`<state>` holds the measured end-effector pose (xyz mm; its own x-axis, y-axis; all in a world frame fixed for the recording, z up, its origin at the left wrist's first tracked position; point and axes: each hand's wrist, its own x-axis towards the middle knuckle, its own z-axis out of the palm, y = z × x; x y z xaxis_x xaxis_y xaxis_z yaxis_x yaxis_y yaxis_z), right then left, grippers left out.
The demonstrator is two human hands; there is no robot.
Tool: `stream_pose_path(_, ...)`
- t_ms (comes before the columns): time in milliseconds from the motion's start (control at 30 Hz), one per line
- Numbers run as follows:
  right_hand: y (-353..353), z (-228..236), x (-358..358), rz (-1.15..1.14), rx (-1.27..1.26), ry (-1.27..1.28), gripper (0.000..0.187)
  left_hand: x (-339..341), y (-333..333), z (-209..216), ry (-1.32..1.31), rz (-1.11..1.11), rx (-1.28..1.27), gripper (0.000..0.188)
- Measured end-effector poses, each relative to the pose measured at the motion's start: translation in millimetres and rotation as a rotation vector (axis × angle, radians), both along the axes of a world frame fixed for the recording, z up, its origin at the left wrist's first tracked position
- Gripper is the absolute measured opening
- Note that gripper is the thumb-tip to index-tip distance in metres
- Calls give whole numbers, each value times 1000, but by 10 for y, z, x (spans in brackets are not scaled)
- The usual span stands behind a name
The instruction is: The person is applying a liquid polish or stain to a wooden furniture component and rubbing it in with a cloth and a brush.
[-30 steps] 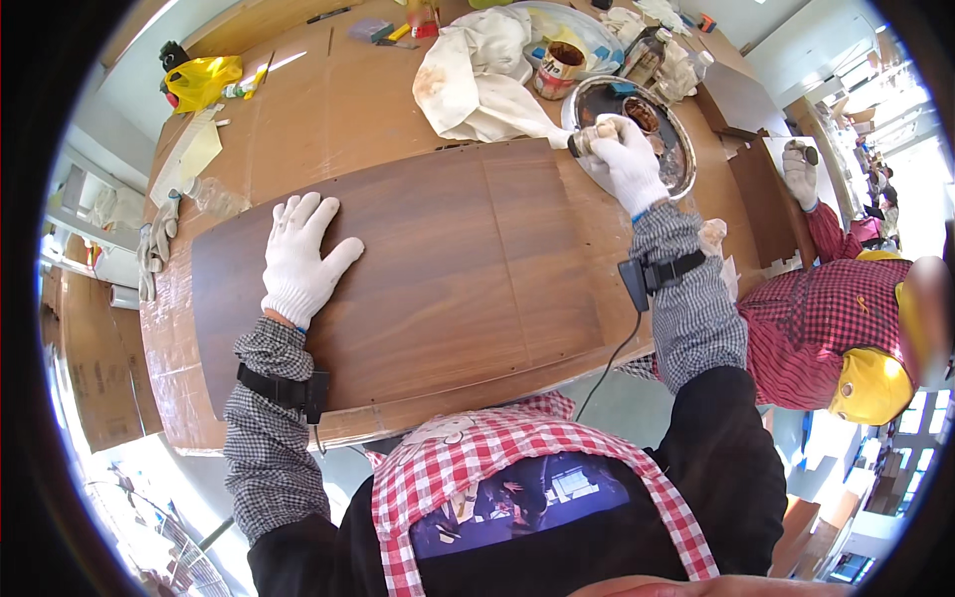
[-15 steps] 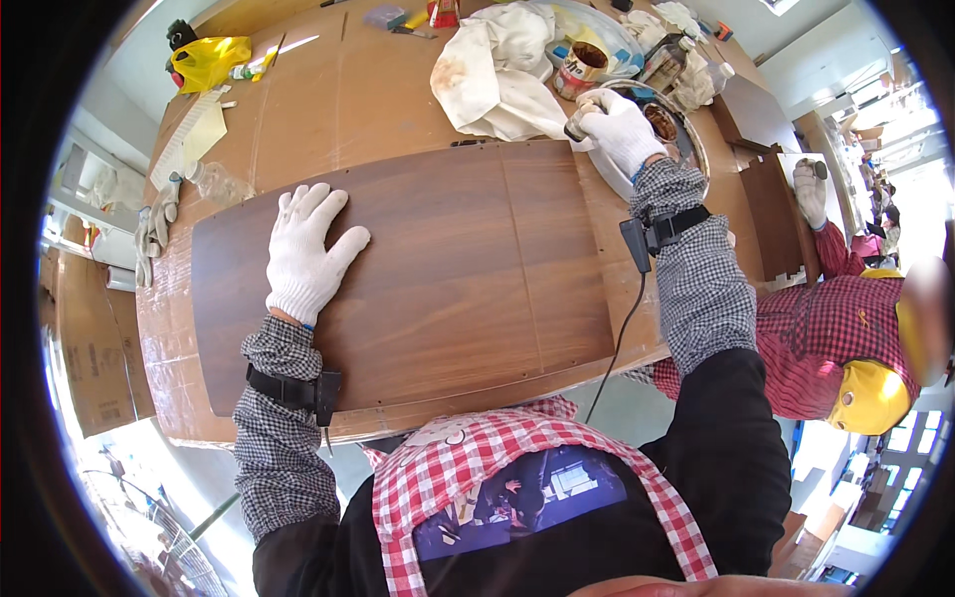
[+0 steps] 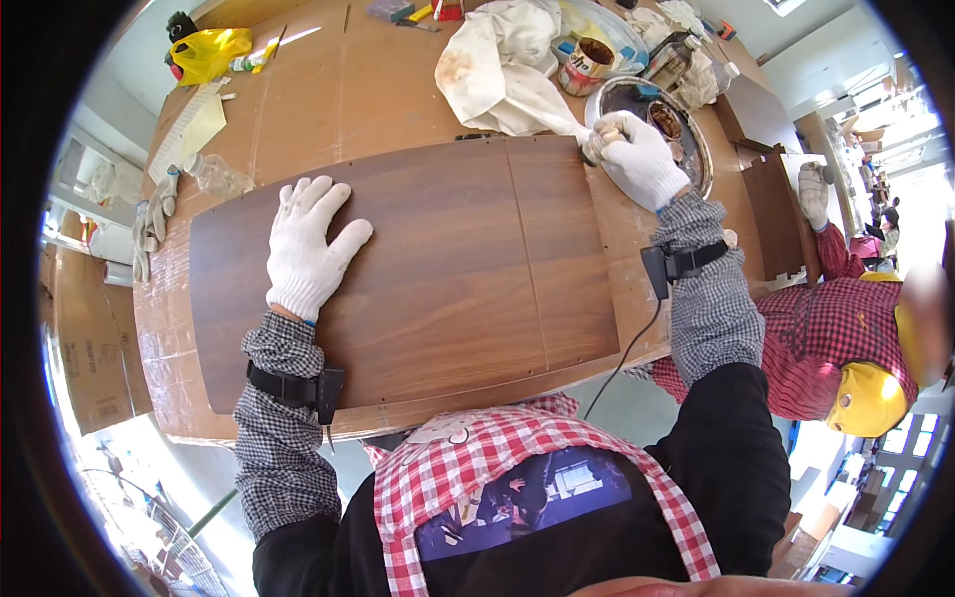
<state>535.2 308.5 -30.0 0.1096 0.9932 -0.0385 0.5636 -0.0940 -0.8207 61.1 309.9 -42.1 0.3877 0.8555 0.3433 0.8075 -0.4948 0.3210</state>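
Observation:
A dark brown wood-grain panel (image 3: pixel 428 279) lies flat on the table, with a thin line running across it near its right end. My left hand (image 3: pixel 308 239), in a white knit glove, rests flat on the panel's left part with fingers spread. At the panel's far right corner, my gloved right hand (image 3: pixel 637 157) is closed around a small dark and beige thing, mostly hidden by the fingers. Just beyond that hand stands a round tray (image 3: pixel 708 164) with a white rim and dark stains, holding a small stained tin (image 3: pixel 664 119).
A stained white cloth (image 3: pixel 497 75), an open can (image 3: pixel 585 68) and bottles (image 3: pixel 668 62) crowd the far right. A clear plastic bottle (image 3: pixel 214 177) and spare gloves (image 3: pixel 154 221) lie at left. On the right a co-worker in a red checked sleeve (image 3: pixel 791 343) has a gloved hand on another board (image 3: pixel 771 219).
My right hand has come back from the tray's near side toward the panel's far right corner, still closed. My left hand stays on the panel.

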Motion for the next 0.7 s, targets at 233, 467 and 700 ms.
stream_pose_path(233,-87,61,-95,-16,76,264,29,-20,-16,-21,3,20,-9,47)
stream_pose_path(467,-124,-70,-31,-8,70,69,31,19,5,17,7,6,-33,47)
stream_pose_path(700,-279,44,-237,7,-6,71,28,-47,-22,-45,19,35,-34,47)
